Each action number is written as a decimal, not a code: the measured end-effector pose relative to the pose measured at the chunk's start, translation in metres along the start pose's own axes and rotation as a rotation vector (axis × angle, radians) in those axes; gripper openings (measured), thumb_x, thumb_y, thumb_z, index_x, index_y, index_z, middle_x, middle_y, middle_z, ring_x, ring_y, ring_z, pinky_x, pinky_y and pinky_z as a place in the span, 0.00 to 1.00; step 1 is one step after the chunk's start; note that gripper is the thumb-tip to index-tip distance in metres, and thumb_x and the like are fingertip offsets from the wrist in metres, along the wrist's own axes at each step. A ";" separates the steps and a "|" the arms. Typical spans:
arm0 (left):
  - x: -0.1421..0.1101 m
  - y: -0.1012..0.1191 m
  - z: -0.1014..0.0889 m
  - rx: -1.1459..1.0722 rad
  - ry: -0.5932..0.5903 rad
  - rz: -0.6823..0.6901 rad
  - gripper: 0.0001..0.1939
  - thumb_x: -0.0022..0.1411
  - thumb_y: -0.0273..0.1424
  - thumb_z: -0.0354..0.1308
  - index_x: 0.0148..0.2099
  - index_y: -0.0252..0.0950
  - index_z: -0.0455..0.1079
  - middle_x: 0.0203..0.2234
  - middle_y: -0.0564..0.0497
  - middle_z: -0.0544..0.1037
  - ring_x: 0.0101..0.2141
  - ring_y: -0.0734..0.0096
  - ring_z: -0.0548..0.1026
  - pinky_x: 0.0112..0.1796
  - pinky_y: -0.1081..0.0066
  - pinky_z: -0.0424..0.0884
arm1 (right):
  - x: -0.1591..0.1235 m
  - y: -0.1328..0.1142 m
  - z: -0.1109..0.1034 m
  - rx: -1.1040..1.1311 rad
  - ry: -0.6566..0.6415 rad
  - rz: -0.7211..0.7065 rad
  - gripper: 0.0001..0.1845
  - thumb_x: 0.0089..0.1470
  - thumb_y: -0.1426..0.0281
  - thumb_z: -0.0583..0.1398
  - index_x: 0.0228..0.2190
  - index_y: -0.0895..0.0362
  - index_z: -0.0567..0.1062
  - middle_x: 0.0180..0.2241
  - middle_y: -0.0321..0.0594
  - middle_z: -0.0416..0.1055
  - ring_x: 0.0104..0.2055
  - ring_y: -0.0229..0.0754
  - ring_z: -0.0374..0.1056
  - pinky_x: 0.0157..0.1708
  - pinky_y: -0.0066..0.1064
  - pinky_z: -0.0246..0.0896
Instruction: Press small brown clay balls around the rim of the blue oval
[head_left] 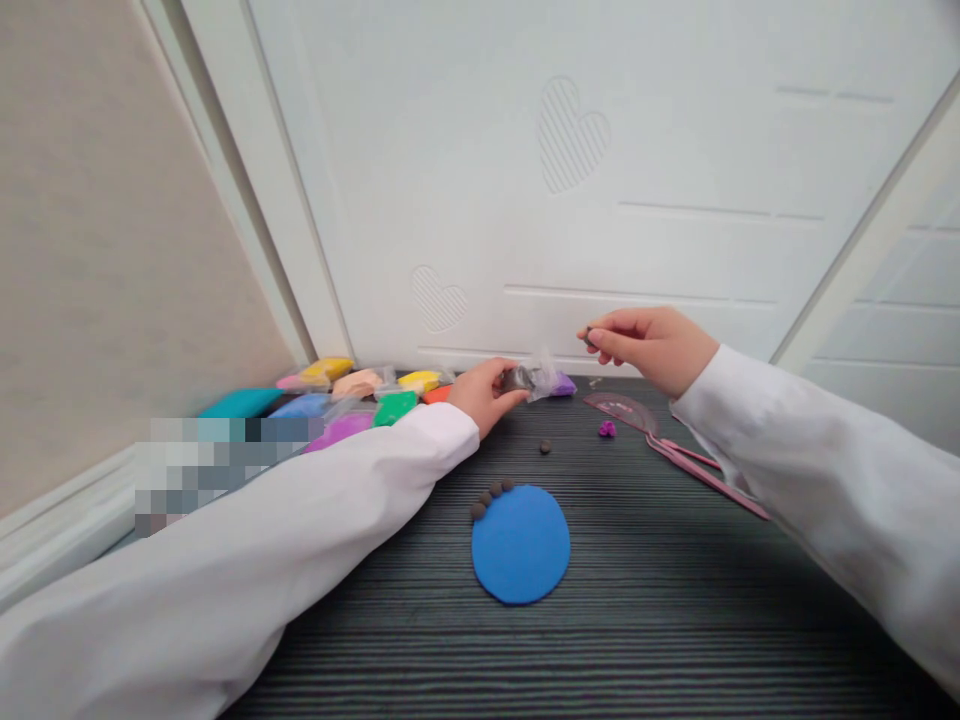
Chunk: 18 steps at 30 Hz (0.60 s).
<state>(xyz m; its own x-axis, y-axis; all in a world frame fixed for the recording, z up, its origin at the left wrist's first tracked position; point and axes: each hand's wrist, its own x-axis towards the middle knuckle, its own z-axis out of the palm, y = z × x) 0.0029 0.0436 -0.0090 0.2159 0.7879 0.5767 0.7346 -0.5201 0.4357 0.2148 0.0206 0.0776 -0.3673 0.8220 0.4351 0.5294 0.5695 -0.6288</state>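
My left hand is closed on a clear plastic bag with dark grey clay inside, at the far side of the dark ridged table. My right hand hovers just right of it, its fingertips pinched on a small piece of dark clay. A flat blue clay disc lies in the middle of the table. Several small dark clay balls line its upper left rim. One more dark ball sits alone between the disc and my left hand.
Several bagged clay pieces in yellow, peach, green, blue and purple lie at the back left. A small purple clay lump, a pink protractor and pink rulers lie at the right. A white panelled door stands behind.
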 end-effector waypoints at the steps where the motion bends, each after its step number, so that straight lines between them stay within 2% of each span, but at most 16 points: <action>1: 0.000 0.001 0.000 0.005 0.010 -0.018 0.19 0.50 0.39 0.54 0.44 0.36 0.64 0.33 0.50 0.74 0.31 0.69 0.71 0.34 0.68 0.68 | -0.002 0.000 0.003 -0.052 -0.049 -0.020 0.11 0.48 0.66 0.54 0.32 0.58 0.71 0.25 0.36 0.69 0.25 0.34 0.64 0.28 0.26 0.60; 4: 0.000 0.002 -0.002 0.025 0.029 -0.052 0.18 0.52 0.41 0.52 0.42 0.37 0.64 0.34 0.51 0.74 0.32 0.69 0.71 0.35 0.69 0.67 | -0.009 0.002 0.023 -0.306 -0.258 -0.132 0.13 0.49 0.69 0.53 0.37 0.57 0.71 0.24 0.35 0.70 0.25 0.35 0.65 0.28 0.27 0.60; 6: 0.000 0.004 -0.002 0.043 0.032 -0.058 0.18 0.51 0.41 0.51 0.42 0.37 0.65 0.33 0.51 0.74 0.32 0.68 0.71 0.35 0.68 0.67 | -0.016 0.004 0.040 -0.497 -0.345 -0.252 0.13 0.51 0.72 0.52 0.38 0.58 0.71 0.29 0.38 0.71 0.31 0.38 0.66 0.33 0.30 0.60; 8: -0.001 0.005 -0.003 0.061 0.036 -0.055 0.18 0.51 0.41 0.51 0.41 0.36 0.65 0.33 0.50 0.73 0.32 0.68 0.71 0.35 0.68 0.66 | -0.023 0.007 0.056 -0.573 -0.388 -0.323 0.14 0.51 0.75 0.51 0.38 0.60 0.72 0.35 0.42 0.70 0.37 0.40 0.66 0.39 0.31 0.58; 11: -0.001 0.006 -0.003 0.083 0.038 -0.038 0.18 0.52 0.41 0.51 0.42 0.35 0.65 0.34 0.49 0.73 0.32 0.68 0.70 0.35 0.69 0.66 | -0.031 0.012 0.071 -0.597 -0.438 -0.346 0.14 0.51 0.76 0.50 0.37 0.61 0.72 0.36 0.44 0.69 0.39 0.41 0.65 0.39 0.29 0.58; 15: 0.000 0.004 -0.001 0.117 0.005 0.009 0.20 0.52 0.41 0.51 0.43 0.34 0.64 0.34 0.49 0.73 0.34 0.67 0.70 0.36 0.69 0.66 | -0.035 0.016 0.075 -0.638 -0.463 -0.346 0.15 0.49 0.78 0.51 0.37 0.60 0.72 0.37 0.44 0.68 0.38 0.40 0.65 0.38 0.28 0.58; 18: 0.000 0.002 0.001 0.157 -0.035 0.053 0.20 0.52 0.43 0.50 0.41 0.34 0.65 0.34 0.48 0.73 0.35 0.65 0.69 0.36 0.67 0.65 | -0.035 0.014 0.072 -0.666 -0.444 -0.308 0.12 0.49 0.76 0.52 0.35 0.59 0.72 0.35 0.44 0.67 0.35 0.41 0.65 0.35 0.30 0.58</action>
<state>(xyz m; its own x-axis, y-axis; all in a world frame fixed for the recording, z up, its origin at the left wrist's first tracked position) 0.0048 0.0430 -0.0085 0.2775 0.7733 0.5701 0.8123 -0.5057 0.2906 0.1795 -0.0001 0.0069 -0.7606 0.6331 0.1441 0.6443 0.7634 0.0465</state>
